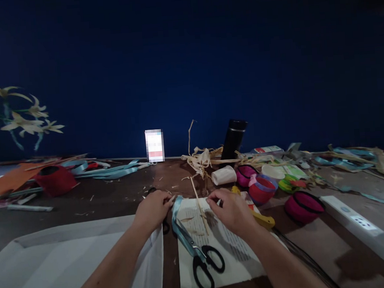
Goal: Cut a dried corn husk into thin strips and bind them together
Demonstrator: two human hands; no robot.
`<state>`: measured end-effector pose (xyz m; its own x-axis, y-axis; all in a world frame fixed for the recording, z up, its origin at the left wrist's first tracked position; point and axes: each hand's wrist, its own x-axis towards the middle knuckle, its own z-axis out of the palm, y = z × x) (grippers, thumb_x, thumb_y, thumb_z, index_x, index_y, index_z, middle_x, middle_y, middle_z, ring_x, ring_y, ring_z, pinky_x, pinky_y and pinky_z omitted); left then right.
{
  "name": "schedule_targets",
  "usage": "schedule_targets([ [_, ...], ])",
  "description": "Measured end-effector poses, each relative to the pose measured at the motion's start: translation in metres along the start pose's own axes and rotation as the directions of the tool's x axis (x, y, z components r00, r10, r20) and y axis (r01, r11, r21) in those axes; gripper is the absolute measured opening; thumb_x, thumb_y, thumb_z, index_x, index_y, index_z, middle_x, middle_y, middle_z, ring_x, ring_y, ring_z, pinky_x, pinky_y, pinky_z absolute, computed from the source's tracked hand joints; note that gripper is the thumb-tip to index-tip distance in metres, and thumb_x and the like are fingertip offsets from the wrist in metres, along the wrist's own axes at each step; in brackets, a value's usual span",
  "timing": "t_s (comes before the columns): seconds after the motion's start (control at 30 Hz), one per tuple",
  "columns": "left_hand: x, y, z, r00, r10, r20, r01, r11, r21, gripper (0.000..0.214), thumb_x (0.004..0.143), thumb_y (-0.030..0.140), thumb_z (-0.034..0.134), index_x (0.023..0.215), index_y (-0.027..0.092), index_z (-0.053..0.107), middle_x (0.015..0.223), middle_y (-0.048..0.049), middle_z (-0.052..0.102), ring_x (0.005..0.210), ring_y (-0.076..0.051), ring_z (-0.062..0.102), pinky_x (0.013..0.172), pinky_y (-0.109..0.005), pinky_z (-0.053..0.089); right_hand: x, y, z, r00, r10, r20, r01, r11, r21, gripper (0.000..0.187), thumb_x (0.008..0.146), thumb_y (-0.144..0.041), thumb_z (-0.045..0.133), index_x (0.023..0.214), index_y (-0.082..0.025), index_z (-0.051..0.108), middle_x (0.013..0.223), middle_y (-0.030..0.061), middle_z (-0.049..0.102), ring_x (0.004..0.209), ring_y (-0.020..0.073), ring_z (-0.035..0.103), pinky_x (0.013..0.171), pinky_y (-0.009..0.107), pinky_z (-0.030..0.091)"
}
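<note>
Forearms [111, 263] cross the bottom edge. At centre, I see a pale strip [201, 209] running up-frame, nearer the right hand [231, 209] than the left hand [153, 210]. Both curl; their grip I can't tell.

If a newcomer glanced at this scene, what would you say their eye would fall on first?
Probably the bright pixelated rectangle, which stands out against the dark blue backdrop at the back of the table. Next, perhaps, the black-handled scissors on the printed page in front, then the pale flowers at far left.
</note>
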<state>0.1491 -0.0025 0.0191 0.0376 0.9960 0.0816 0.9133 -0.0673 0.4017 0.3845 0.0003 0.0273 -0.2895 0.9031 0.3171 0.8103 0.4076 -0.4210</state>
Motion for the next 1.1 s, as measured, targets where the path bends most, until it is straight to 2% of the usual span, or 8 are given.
schedule_targets([
  [0.27,0.001,0.001,-0.002,0.997,-0.071,0.038,0.072,0.996,-0.05,0.019,0.076,0.035,0.049,0.071,0.025,0.065,0.081,-0.0012,0.068,0.075,-0.018,0.06,0.062,-0.024,0.035,0.0,0.001,0.0,1.0,-0.011,0.001,0.011,1.0,-0.001,0.019,0.083,-0.03,0.048,0.082,-0.021,0.064,0.082,0.0025,0.063,0.075,0.0153,0.056,0.066,0.024,0.035],
  [0.47,0.002,0.0,0.003,0.998,-0.042,0.048,0.046,0.995,-0.089,0.02,0.075,0.038,0.05,0.076,0.026,0.066,0.084,-0.0006,0.068,0.075,-0.017,0.06,0.064,-0.024,0.036,-0.001,-0.001,0.001,1.0,-0.017,0.002,0.017,1.0,0.004,0.018,0.084,-0.03,0.047,0.081,-0.021,0.063,0.082,0.0016,0.063,0.073,0.0145,0.056,0.064,0.024,0.035],
  [0.63,0.003,-0.001,0.003,1.0,-0.029,-0.012,0.027,0.996,-0.091,0.016,0.074,0.033,0.052,0.073,0.024,0.066,0.087,-0.0012,0.066,0.079,-0.017,0.059,0.066,-0.024,0.037,-0.002,-0.004,0.001,0.999,-0.045,0.004,0.045,0.999,0.013,0.018,0.084,-0.029,0.048,0.081,-0.021,0.063,0.083,0.0021,0.063,0.074,0.0144,0.056,0.065,0.024,0.035],
  [0.77,0.0,-0.001,0.0,0.999,-0.029,-0.043,0.024,0.994,-0.106,0.019,0.075,0.031,0.049,0.067,0.022,0.062,0.079,-0.0018,0.065,0.073,-0.016,0.058,0.062,-0.024,0.036,-0.002,-0.005,0.001,0.998,-0.052,0.02,0.051,0.998,0.027,0.017,0.083,-0.028,0.048,0.08,-0.021,0.063,0.08,0.0015,0.063,0.072,0.0141,0.056,0.064,0.023,0.036],
  [0.93,-0.002,-0.001,-0.008,0.994,-0.1,0.031,0.105,0.945,-0.31,0.025,0.076,0.036,0.046,0.064,0.02,0.06,0.061,0.0003,0.063,0.057,-0.014,0.056,0.055,-0.023,0.036,-0.003,-0.004,0.001,0.999,-0.044,0.012,0.044,0.998,0.045,0.017,0.083,-0.028,0.048,0.079,-0.02,0.063,0.081,0.0019,0.063,0.073,0.0146,0.056,0.065,0.024,0.036],
  [1.03,-0.003,0.003,-0.013,0.993,-0.105,0.043,0.114,0.894,-0.434,0.026,0.075,0.039,0.048,0.066,0.019,0.061,0.058,0.0015,0.061,0.054,-0.014,0.056,0.054,-0.023,0.038,-0.005,-0.008,0.002,0.998,-0.061,0.004,0.06,0.988,0.144,0.016,0.083,-0.027,0.05,0.081,-0.021,0.064,0.079,0.0014,0.063,0.075,0.0149,0.056,0.067,0.024,0.038],
  [1.1,-0.006,0.009,-0.017,0.997,-0.077,0.024,0.079,0.861,-0.502,0.025,0.074,0.04,0.051,0.069,0.018,0.061,0.061,0.0017,0.062,0.057,-0.014,0.056,0.056,-0.023,0.039,-0.006,-0.014,0.002,0.997,-0.076,0.022,0.068,0.967,0.246,0.016,0.083,-0.028,0.05,0.081,-0.021,0.064,0.078,0.0013,0.063,0.075,0.0147,0.057,0.067,0.023,0.039],
])
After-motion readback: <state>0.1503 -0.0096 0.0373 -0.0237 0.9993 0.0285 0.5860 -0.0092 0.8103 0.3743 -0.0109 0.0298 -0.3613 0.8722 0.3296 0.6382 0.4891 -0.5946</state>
